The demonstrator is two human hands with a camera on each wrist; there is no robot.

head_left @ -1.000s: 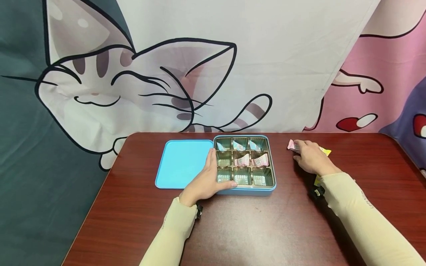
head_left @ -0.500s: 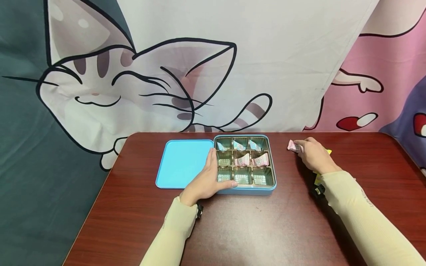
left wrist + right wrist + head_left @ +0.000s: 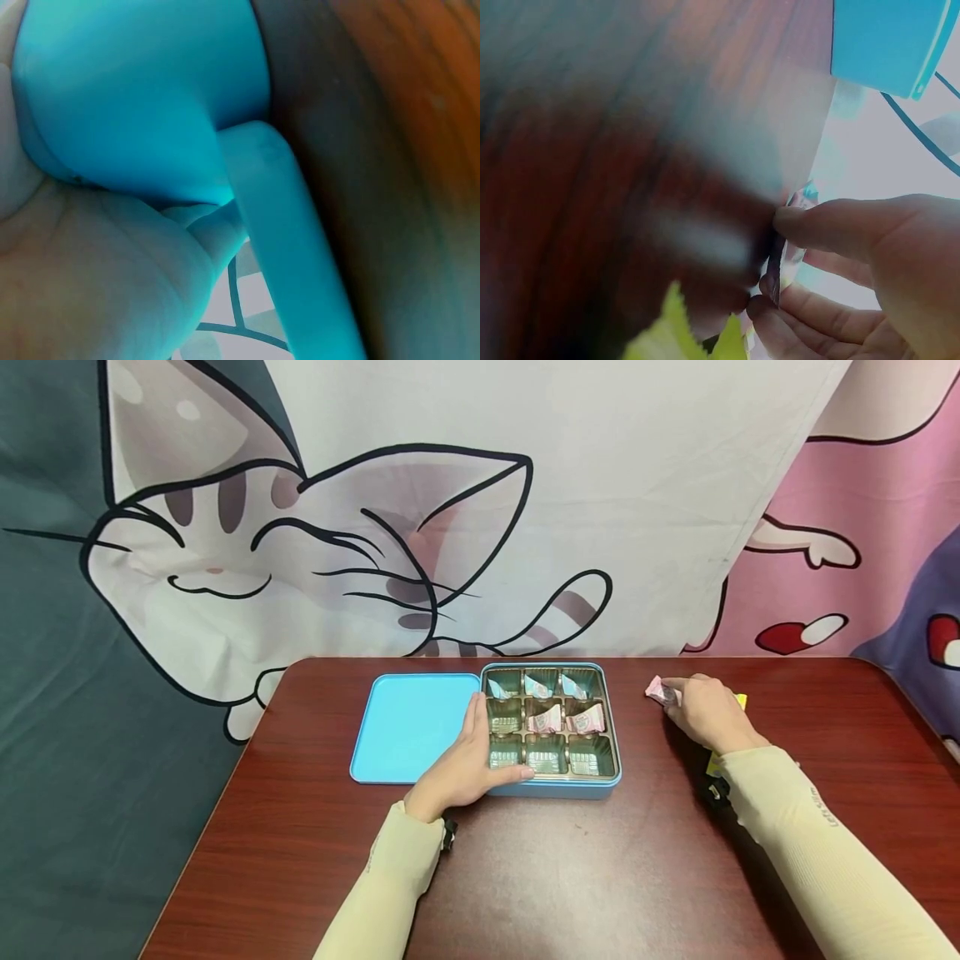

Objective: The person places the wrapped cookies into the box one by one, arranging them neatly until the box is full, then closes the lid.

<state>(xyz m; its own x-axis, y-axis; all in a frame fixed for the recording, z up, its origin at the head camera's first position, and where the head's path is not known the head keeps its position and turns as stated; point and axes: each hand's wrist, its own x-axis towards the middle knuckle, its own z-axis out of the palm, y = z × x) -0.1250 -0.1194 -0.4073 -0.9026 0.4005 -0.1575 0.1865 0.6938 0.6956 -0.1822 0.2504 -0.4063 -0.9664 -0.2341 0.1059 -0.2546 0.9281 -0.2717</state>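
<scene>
On the table: a blue tin box with a nine-cell gold insert stands beside its flat lid.
Change: since a second ago the right hand has drawn its fingers in over the pink candy wrapper, so a lift looks close.
Right fingers: thumb and fingers pinch the crinkly wrapper, probably off the wood.
Left hand: fingers straight, pressed along the tin's left edge.
Materials: smooth painted metal, glossy foil cells, five sachets inside, a yellow wrapper behind.
</scene>
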